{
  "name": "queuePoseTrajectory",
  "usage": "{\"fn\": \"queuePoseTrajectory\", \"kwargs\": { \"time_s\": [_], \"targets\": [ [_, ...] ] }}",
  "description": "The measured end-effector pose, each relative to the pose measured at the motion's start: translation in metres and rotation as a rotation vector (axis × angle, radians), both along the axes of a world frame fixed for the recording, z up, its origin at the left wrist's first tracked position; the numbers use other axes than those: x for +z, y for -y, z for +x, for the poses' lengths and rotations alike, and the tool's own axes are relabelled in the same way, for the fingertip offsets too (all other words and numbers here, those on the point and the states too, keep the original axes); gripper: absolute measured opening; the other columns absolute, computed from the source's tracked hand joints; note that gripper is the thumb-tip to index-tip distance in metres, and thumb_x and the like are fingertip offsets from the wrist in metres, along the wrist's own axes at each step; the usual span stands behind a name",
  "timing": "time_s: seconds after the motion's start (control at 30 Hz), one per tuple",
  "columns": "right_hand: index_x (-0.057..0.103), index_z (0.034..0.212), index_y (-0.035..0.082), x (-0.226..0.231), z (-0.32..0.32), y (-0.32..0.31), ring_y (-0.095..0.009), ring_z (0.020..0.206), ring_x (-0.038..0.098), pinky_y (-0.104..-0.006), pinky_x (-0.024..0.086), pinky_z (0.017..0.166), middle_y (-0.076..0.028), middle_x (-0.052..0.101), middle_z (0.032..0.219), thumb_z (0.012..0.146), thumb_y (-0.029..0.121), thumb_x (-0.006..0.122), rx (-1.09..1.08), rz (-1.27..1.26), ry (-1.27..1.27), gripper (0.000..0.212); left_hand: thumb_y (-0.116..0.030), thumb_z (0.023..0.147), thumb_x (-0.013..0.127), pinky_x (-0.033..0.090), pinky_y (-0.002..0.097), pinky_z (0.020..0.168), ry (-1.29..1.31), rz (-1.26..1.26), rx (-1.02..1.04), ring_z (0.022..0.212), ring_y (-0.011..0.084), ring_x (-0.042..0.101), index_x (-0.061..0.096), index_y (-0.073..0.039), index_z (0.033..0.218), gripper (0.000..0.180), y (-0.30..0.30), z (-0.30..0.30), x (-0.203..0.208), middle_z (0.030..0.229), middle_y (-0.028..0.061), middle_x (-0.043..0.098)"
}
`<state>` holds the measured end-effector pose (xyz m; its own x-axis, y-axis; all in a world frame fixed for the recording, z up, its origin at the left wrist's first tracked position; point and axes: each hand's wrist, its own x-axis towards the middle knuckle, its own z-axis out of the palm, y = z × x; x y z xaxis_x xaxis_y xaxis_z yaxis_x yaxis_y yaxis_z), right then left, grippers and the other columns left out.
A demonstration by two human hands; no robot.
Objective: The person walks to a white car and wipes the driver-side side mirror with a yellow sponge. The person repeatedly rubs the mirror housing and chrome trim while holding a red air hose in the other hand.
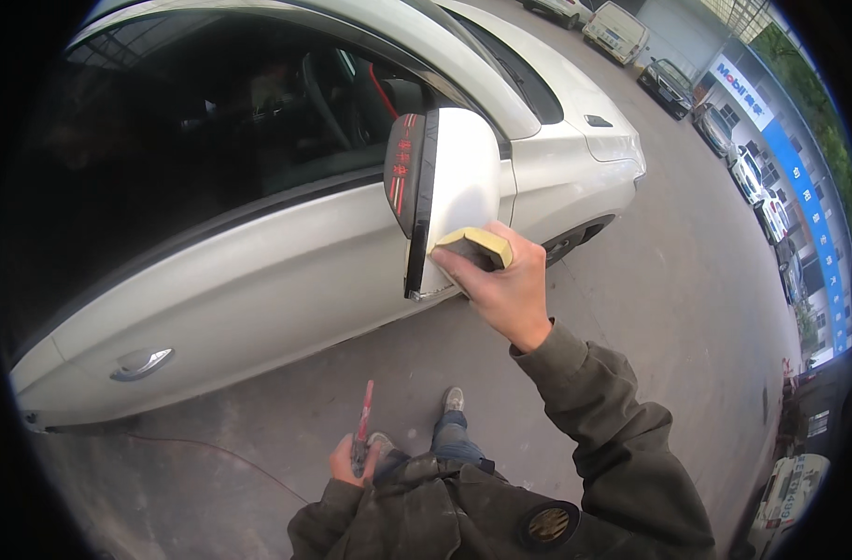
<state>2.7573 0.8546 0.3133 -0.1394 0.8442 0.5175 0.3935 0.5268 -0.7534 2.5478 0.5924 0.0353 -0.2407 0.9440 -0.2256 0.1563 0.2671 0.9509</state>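
The right hand point(512, 297) pinches a bent yellow pad point(477, 235) between thumb and fingers, holding it at the white side mirror point(469, 168), near the mirror's lower edge; whether the pad presses on the shell is hard to tell. The mirror sits by the front upper corner of the car door point(258, 271). Lower down, the left hand point(346, 463) grips a slim red-and-grey object point(365, 413), tip upward.

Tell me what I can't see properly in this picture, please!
All in the head view:
- The right hand: some fingers are hidden behind the yellow pad.
- The reddish stick in the left hand: too small to tell what it is.
- The white car: its back end is cut off by the dark rim.
- The front wheel: partly hidden by the car's body.
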Motion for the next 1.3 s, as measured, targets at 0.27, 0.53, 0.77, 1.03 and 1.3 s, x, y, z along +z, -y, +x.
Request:
{"fn": "queuePoseTrajectory", "kwargs": {
  "time_s": [0.27,0.53,0.77,1.03,1.3],
  "targets": [
    [0.074,0.09,0.001,0.002,0.001,0.003,-0.012,0.065,0.066,-0.0293,0.052,0.062,-0.007,0.074,0.074,0.087,0.014,0.09,0.011,0.004,0.028,0.021,-0.023,0.093,0.082,0.049,0.0361,0.067,0.044,-0.053,0.016,0.068,0.021,0.052,0.063,-0.001,0.09,0.029,0.005,0.006,0.016,0.075,0.0122,0.058],
    [0.075,0.091,-0.001,-0.004,0.002,0.004,-0.014,0.064,0.069,-0.0315,0.053,0.062,-0.012,0.073,0.074,0.086,0.016,0.091,0.01,0.011,0.023,0.024,-0.023,0.092,0.083,0.048,0.0388,0.065,-0.018,-0.012,0.02,0.066,0.0243,0.054,0.063,0.0,0.09,0.031,0.012,0.009,0.006,0.075,0.0146,0.06],
    [0.077,0.094,-0.002,-0.014,-0.007,0.013,-0.004,0.071,0.063,-0.0244,0.051,0.064,-0.002,0.076,0.079,0.087,0.01,0.09,0.007,-0.03,-0.035,0.019,-0.017,0.094,0.082,0.045,0.0286,0.061,-0.052,0.055,0.007,0.066,0.0074,0.051,0.064,-0.004,0.091,0.022,0.017,0.011,-0.001,0.071,-0.001,0.058],
    [0.078,0.096,-0.003,-0.011,-0.002,0.014,-0.01,0.07,0.071,-0.029,0.057,0.067,-0.01,0.078,0.08,0.087,0.011,0.089,0.008,-0.044,-0.004,0.02,-0.017,0.094,0.082,0.045,0.0284,0.062,-0.074,0.04,-0.013,0.067,0.0069,0.052,0.064,-0.004,0.091,0.022,0.02,0.004,-0.001,0.072,-0.0008,0.059],
    [0.079,0.1,-0.003,-0.006,-0.005,0.017,-0.01,0.072,0.069,-0.0288,0.057,0.07,-0.007,0.08,0.086,0.088,0.011,0.087,-0.051,-0.086,0.036,0.02,-0.019,0.094,0.081,0.046,0.0292,0.063,-0.093,0.078,-0.018,0.068,0.008,0.054,0.064,-0.003,0.09,0.024,0.012,0.002,0.0,0.073,0.0013,0.06]
  ]
}}
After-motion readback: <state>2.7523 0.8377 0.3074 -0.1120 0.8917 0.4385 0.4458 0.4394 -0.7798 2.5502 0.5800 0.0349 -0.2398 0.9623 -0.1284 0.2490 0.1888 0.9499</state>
